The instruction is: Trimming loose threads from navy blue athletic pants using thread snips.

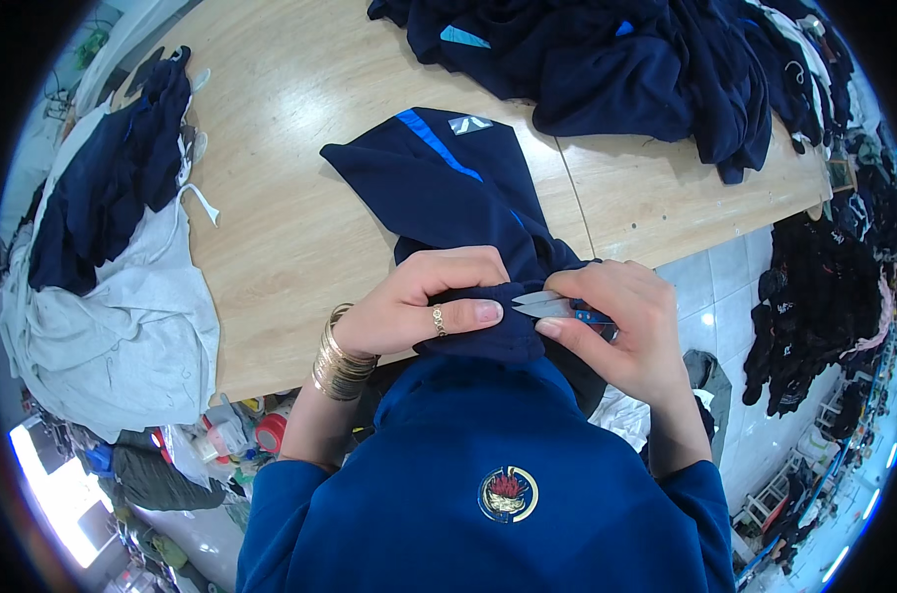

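A navy garment with a bright blue stripe and a small silvery patch lies across the table's near edge, its end bunched up toward me. My left hand pinches that bunched end between thumb and fingers. From the other side my right hand grips a pair of thread snips with blue on the handle. The two pointed blades are slightly apart and meet the cloth beside my left thumb. Whether a thread lies between the blades is too small to make out.
A pile of navy garments covers the far right of the wooden table. White cloth and another navy piece hang over its left end. Dark clothes lie on the tiled floor at right. Assorted clutter sits below the table at left.
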Action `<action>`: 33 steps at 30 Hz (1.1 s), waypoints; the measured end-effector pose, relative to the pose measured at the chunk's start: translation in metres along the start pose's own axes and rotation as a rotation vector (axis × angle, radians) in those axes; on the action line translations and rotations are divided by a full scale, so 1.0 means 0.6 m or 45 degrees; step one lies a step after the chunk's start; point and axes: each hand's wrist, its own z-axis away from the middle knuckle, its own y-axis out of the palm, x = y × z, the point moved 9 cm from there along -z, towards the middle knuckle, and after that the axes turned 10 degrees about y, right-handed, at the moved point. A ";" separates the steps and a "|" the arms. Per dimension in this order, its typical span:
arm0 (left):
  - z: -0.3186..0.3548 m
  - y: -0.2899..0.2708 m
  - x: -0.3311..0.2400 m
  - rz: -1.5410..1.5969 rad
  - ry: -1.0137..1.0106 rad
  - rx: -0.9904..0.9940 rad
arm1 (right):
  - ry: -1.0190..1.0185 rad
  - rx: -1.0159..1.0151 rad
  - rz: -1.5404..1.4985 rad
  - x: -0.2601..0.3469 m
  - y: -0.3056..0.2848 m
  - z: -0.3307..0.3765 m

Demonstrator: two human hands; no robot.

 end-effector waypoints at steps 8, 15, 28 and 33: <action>0.001 0.001 0.004 0.039 -0.010 0.000 | 0.064 0.057 -0.022 0.000 0.004 -0.002; 0.003 -0.002 0.009 0.064 -0.014 -0.036 | 0.003 -0.054 0.083 0.005 -0.007 -0.004; 0.004 0.002 0.006 0.001 -0.008 0.018 | -0.023 -0.088 0.150 0.011 -0.011 -0.004; 0.003 0.003 0.004 0.030 0.018 0.008 | 0.014 0.012 0.117 0.009 0.000 -0.002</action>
